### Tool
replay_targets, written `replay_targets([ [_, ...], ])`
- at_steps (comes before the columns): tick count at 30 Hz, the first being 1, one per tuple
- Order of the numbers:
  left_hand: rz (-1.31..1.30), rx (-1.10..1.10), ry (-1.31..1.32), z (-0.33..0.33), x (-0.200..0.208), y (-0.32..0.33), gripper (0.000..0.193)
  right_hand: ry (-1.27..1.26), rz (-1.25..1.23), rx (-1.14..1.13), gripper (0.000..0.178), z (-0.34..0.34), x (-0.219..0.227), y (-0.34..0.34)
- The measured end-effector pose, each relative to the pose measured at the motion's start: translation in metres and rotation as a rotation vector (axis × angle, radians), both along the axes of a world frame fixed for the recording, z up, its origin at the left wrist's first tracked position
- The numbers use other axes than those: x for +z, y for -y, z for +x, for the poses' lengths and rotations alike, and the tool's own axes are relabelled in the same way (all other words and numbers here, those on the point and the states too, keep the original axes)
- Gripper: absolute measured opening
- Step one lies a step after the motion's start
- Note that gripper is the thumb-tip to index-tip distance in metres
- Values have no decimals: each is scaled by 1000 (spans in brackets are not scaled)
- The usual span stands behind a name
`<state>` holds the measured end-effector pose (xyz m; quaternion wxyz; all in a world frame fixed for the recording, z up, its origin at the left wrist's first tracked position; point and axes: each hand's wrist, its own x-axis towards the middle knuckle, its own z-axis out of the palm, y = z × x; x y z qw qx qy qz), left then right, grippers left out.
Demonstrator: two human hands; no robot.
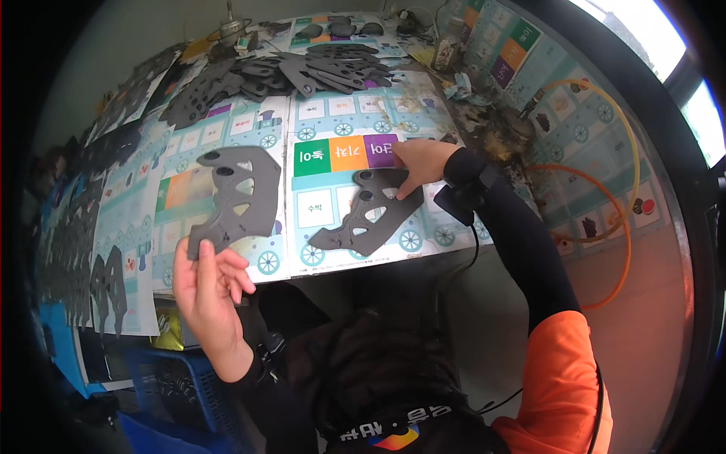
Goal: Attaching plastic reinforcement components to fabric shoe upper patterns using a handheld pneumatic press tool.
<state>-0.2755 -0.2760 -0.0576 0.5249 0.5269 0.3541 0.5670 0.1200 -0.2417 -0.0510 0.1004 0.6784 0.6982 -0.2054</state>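
My left hand (210,291) pinches the lower end of a dark grey, curved cut-out plate (253,193) between thumb and fingers. This plate has several rounded openings and is raised over the table's near edge. A similar grey cut-out plate (368,236) lies on the printed sheet to its right. My right hand (423,163) has its thumb and fingers about the upper right edge of that second plate; some of the fingers are hidden. Black sleeves cover my forearms.
Printed sheets (333,181) cover the table. A heap of grey plates (302,72) lies at the back, with more plates (110,287) along the left. Orange and yellow hoses (629,250) loop at the right. A blue basket (208,390) stands below left.
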Motion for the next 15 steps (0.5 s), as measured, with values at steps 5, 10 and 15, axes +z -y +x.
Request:
replay_targets([
  [5,1,82,127,-30,-3,32,42,-171,-11,-19,86,-9,9,-1],
  [10,-27,20,174,-44,-10,51,44,-15,167,155,86,-32,-14,11],
  [15,-14,-96,210,-52,-21,60,44,-267,175,101,71,-12,23,-18],
])
